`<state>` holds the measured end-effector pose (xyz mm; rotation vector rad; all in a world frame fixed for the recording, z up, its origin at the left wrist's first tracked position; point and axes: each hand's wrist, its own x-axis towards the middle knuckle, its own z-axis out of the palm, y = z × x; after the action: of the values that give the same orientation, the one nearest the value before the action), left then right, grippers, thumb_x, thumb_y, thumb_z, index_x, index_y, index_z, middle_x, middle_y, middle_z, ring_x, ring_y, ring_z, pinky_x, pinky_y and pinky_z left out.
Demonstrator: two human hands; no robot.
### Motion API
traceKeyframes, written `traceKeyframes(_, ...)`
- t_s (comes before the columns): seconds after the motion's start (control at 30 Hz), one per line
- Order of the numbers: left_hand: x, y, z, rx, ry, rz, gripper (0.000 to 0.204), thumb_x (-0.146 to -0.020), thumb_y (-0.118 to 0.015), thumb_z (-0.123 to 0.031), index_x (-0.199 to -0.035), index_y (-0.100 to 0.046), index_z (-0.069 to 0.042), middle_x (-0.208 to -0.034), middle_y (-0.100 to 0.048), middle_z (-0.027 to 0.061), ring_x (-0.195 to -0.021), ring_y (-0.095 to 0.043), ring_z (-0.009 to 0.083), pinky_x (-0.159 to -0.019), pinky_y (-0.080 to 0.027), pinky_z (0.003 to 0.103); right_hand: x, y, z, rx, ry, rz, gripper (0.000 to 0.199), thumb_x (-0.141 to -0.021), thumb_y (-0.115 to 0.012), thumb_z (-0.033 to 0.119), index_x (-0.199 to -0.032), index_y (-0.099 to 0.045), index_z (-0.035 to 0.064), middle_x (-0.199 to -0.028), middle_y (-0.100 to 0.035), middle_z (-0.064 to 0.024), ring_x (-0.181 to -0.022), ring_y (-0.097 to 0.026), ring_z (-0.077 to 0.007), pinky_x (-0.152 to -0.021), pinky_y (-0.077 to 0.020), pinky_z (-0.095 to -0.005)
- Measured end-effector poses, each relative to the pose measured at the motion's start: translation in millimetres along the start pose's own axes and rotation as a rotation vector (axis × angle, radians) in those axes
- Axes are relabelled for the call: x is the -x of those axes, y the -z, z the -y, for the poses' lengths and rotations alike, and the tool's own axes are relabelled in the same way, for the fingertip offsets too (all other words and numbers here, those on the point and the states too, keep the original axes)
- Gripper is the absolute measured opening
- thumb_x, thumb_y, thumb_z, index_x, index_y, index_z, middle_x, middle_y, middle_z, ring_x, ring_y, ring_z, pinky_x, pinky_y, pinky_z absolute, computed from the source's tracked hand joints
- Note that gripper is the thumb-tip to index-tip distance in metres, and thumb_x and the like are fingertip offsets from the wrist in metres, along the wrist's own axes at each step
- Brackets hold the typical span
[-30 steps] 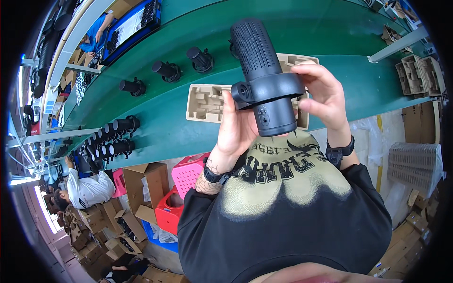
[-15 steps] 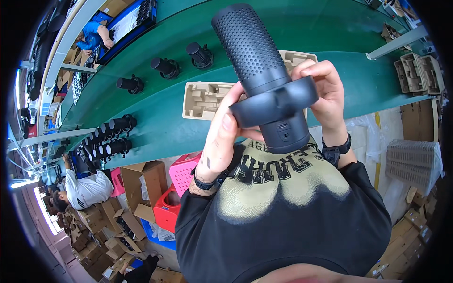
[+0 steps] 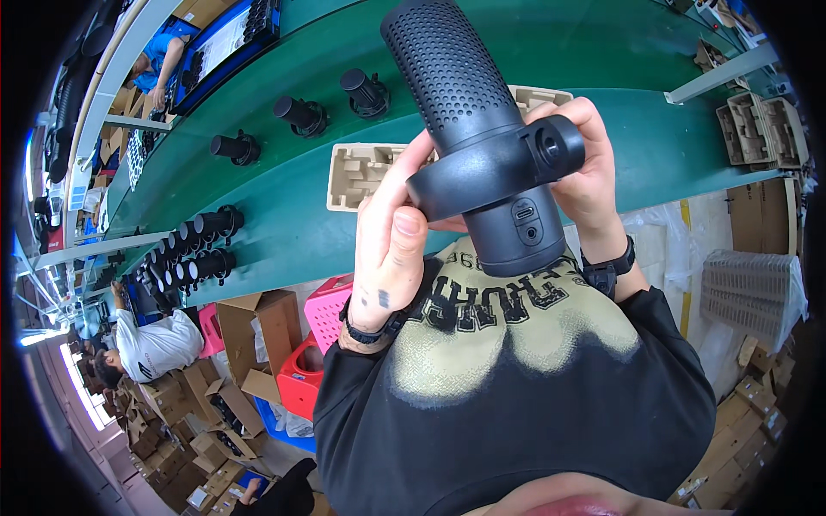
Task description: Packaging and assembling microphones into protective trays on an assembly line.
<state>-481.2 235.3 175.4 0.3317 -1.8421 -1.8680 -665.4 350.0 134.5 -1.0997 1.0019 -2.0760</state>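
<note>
Both hands hold up a black microphone (image 3: pixel 469 103) with a perforated grille, tilted so its top leans to the upper left. A thick ring mount wraps its body, and a port and a round jack face me on the lower end. My left hand (image 3: pixel 391 228) grips the ring's left side, thumb toward me. On the ring's right side, beside a round knob, my right hand (image 3: pixel 589 168) is closed, its fingers partly behind the mount. Beneath the hands, a beige moulded pulp tray (image 3: pixel 344 185) lies on the green bench, partly covered; another pulp tray (image 3: pixel 538 96) shows behind the microphone.
Several similar black microphones (image 3: pixel 297 113) stand on the green bench (image 3: pixel 284 198) to the left, with a denser group (image 3: pixel 194 249) nearer. Pulp trays (image 3: pixel 761 129) sit far right. Pink and red stools (image 3: pixel 301 378) and open cartons (image 3: pixel 258 331) are below left. Co-workers sit at left.
The microphone has been turned about its long axis within my hands, bringing the port and jack toward me and the ring's knob to the right. My left hand has shifted slightly left.
</note>
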Motion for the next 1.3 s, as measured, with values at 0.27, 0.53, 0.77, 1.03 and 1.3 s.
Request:
traceKeyframes(0.27, 1.9, -3.8, 0.2, 0.101, -0.109, -0.025, 0.070, -0.092, -0.053, -0.044, -0.135, -0.036, 0.009, -0.096, -0.065, 0.0168, -0.082, -0.068, 0.0219, -0.072, -0.054, 0.030, 6.9, 2.0, -7.9, -0.182, -0.133, -0.013, 0.054, -0.071, -0.075, -0.002, -0.118, -0.049, 0.0038, -0.111, -0.057, -0.0077, -0.106, -0.056, -0.0184, -0.093, -0.0467, -0.0345)
traceKeyframes(0.53, 1.0, -8.9, -3.3, 0.125, -0.023, -0.100, 0.032, -0.088, -0.059, 0.002, -0.117, -0.048, 0.009, -0.089, -0.066, 0.0164, -0.075, -0.068, 0.0203, -0.069, -0.055, 0.029, 23.5, -0.3, -13.1, -0.391, -0.483, 0.032, 0.066, -0.077, -0.075, 0.012, -0.132, -0.041, 0.0024, -0.117, -0.057, -0.0144, -0.101, -0.063, -0.0241, -0.071, -0.0603, -0.0300)
traceKeyframes(0.77, 1.2, -10.1, -3.1, 0.205, 0.039, -0.108, 0.024, -0.088, -0.059, 0.003, -0.109, -0.050, 0.008, -0.086, -0.066, 0.0154, -0.072, -0.068, 0.0196, -0.067, -0.056, 0.028, 19.9, -5.5, -13.5, -0.420, -0.585, 0.045, 0.078, -0.077, -0.077, 0.033, -0.133, -0.037, -0.0033, -0.107, -0.063, -0.0155, -0.083, -0.069, -0.0208, -0.049, -0.0571, -0.0203)
traceKeyframes(1.03, 1.0, -4.9, 3.3, 0.218, 0.102, -0.109, 0.023, -0.089, -0.061, -0.002, -0.107, -0.052, 0.007, -0.083, -0.066, 0.0151, -0.070, -0.067, 0.0193, -0.065, -0.055, 0.028, 19.9, -8.5, -12.5, -0.530, -0.665, 0.004, 0.081, -0.078, -0.074, 0.042, -0.131, -0.036, -0.0044, -0.102, -0.064, -0.0169, -0.074, -0.069, -0.0200, -0.043, -0.0536, -0.0173)
traceKeyframes(1.3, -11.6, -4.3, 61.1, 0.868, 0.222, -0.054, 0.031, -0.092, -0.061, -0.027, -0.105, -0.057, 0.001, -0.084, -0.065, 0.0093, -0.085, -0.064, 0.0173, -0.077, -0.055, 0.037, 5.6, 27.4, 8.9, 0.188, -0.573, 0.173, 0.078, -0.073, -0.079, 0.040, -0.127, -0.043, -0.0021, -0.110, -0.061, -0.0159, -0.086, -0.067, -0.0254, -0.069, -0.0558, -0.0284)
